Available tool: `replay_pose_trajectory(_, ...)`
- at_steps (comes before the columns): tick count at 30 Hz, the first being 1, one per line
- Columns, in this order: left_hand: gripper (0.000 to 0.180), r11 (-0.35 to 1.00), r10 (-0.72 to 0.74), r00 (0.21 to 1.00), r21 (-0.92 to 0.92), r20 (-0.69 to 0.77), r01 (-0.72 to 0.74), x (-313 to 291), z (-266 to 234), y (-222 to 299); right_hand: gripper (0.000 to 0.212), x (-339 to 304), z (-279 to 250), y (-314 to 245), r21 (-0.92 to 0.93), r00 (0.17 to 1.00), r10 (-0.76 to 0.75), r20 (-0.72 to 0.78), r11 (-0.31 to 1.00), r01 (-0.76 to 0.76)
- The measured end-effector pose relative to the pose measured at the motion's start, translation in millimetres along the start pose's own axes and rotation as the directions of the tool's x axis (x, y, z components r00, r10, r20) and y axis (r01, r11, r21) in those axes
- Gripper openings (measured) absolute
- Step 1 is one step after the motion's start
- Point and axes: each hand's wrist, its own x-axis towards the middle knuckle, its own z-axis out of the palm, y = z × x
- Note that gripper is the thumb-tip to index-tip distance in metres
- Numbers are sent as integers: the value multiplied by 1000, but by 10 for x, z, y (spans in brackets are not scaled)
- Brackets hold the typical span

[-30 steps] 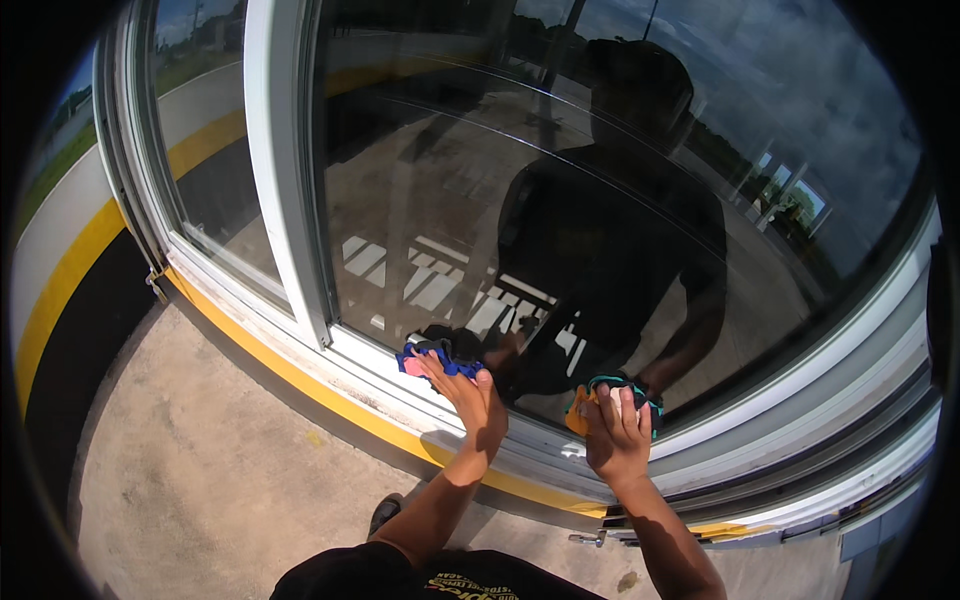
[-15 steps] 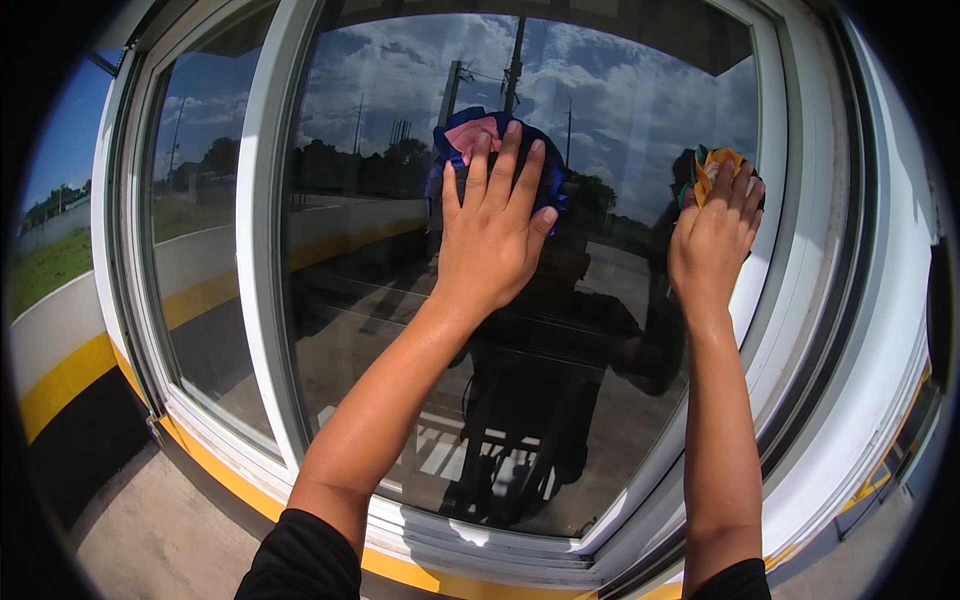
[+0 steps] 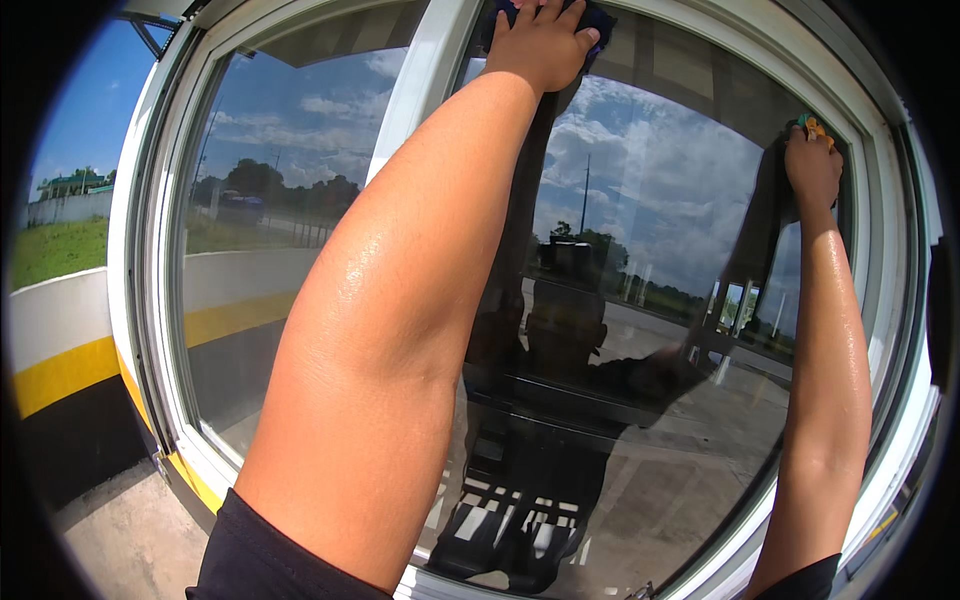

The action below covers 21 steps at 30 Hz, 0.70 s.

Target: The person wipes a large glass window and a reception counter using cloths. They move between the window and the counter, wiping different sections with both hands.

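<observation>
left hand (image 3: 541,45) splayed, unclenched, over dark blue cloth (image 3: 602,20) at window pane's (image 3: 660,180) upper left; right hand (image 3: 813,172) against orange-green cloth (image 3: 812,127), upper right, grip can't tell.

Hands (image 3: 541,45) with cloths (image 3: 604,19) against glass (image 3: 650,190)

No readable words, labels, brands, numbers or signs anywhere in view.
</observation>
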Motion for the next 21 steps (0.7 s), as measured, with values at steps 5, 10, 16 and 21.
replay_pose_trajectory(5, 55, 991, 40, 979, 135, -198, -13, 386, 156, -303, 66, -462, 130, -1711, -3, 952, -304, -22, 953, 304)
replay_pose_trajectory(10, 55, 968, 163, 978, -169, -127, -183, -327, -709, -338, 51, -1988, -629, -2910, 326, 727, -685, 55, 700, 635)
replay_pose_trajectory(16, 55, 823, 85, 980, -568, 182, 34, -2296, -1851, -1009, 65, -4425, -1095, -2212, 431, 733, -647, 209, 734, 524)
replay_pose_trajectory(21, 52, 904, -105, 945, -365, 309, 220, -3073, -2253, -1983, 55, -6540, -2241, -854, 467, 632, -604, 484, 790, 398)
